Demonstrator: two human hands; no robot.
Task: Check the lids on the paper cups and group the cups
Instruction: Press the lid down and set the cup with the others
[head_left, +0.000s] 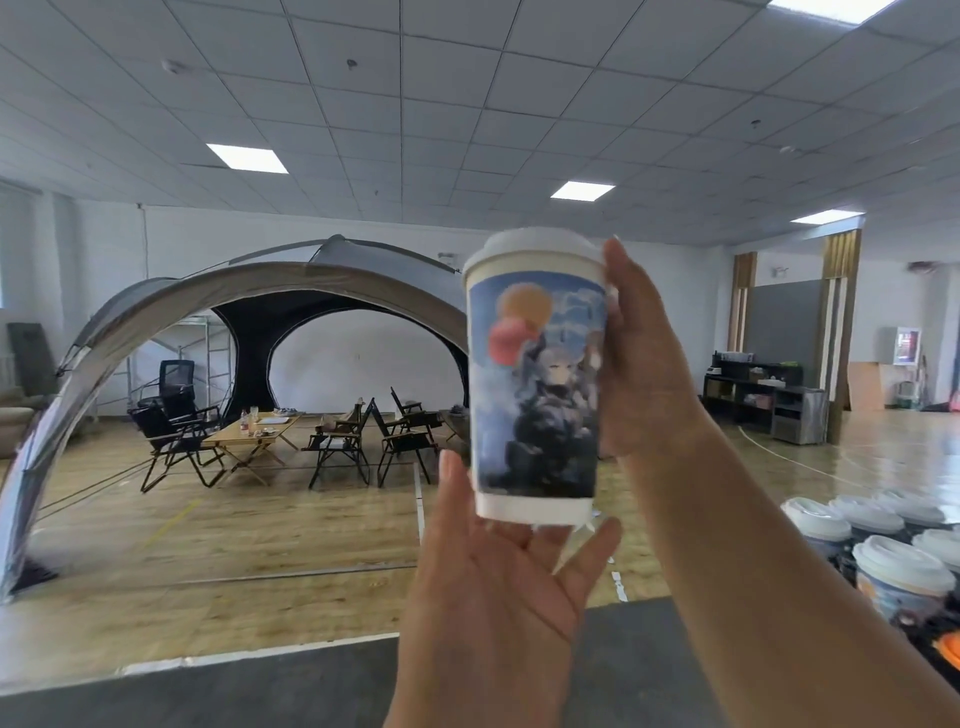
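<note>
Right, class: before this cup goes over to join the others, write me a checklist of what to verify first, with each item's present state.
1. Lid seated on the held cup: looks level on the near side, far side hidden. Cannot tell.
2. Grip: right hand holds the cup's side. Ok.
3. Support: left hand lies open under the base. Ok.
4. Cup upright: ok.
5. Grouped cups at lower right: those in view all carry white lids. Ok.
6. Free spot in the group: cut off by the picture's edge. Cannot tell.
</note>
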